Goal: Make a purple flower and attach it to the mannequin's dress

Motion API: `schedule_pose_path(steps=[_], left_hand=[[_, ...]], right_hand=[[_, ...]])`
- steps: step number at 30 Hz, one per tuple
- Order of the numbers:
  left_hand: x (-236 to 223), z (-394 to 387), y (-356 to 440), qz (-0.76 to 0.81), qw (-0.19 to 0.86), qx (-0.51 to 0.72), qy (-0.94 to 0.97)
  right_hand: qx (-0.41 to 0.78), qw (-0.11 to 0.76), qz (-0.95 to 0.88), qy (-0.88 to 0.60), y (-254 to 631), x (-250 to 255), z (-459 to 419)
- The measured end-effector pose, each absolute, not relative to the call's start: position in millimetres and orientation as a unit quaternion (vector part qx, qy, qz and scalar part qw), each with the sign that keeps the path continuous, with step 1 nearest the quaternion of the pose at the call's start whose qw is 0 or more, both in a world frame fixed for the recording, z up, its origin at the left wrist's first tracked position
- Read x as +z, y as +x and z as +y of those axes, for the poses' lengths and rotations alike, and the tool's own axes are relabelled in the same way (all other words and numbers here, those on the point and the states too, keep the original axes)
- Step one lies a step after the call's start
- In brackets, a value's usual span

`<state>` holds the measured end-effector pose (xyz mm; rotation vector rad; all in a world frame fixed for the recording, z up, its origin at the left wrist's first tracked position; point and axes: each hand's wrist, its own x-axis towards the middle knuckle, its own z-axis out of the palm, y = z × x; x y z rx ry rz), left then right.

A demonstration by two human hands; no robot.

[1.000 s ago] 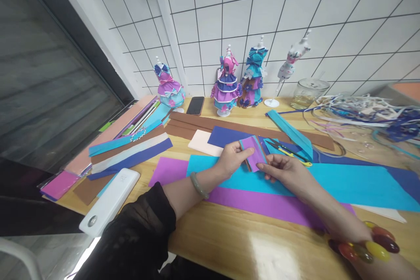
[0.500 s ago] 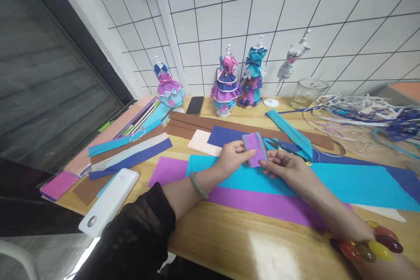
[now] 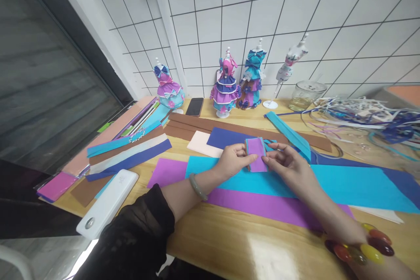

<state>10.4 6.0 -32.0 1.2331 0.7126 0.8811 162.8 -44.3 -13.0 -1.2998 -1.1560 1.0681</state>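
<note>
A small stack of cut foam pieces point(image 3: 256, 154), purple on top with brown and blue edges showing, is held between both hands above the table. My left hand point(image 3: 233, 160) pinches its left edge, thumb on top. My right hand point(image 3: 288, 162) grips its right edge with curled fingers. Under the hands lie a long cyan foam sheet point(image 3: 344, 183) and a purple foam sheet point(image 3: 262, 204). A dark blue sheet point(image 3: 225, 138) lies just behind the stack.
Several dressed mannequin dolls point(image 3: 226, 87) stand along the tiled wall with a phone point(image 3: 194, 106) and a glass jar point(image 3: 303, 95). Ribbon tangle point(image 3: 370, 118) at right. Foam strips point(image 3: 131, 151) and a white power bank point(image 3: 106, 203) lie at left. Brown strips point(image 3: 210, 123) cross the middle.
The stack has turned from tilted to nearly upright and squared. My right hand rose from below the stack to its right edge; both hands now press it from the sides.
</note>
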Motion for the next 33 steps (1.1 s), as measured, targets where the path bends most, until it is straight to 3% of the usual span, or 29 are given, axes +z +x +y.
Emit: schedule_pose_path(steps=[21,33], left_hand=[[-28.9,1.8,10.8,0.292,0.68,0.364,0.565],[-31.7,2.5,9.7,0.288,0.685,0.357,0.566]], right_hand=[[0.39,0.523,-0.489,-0.579,162.6,-8.8,-46.5],[0.406,0.566,-0.448,-0.561,159.3,-6.1,-45.5]])
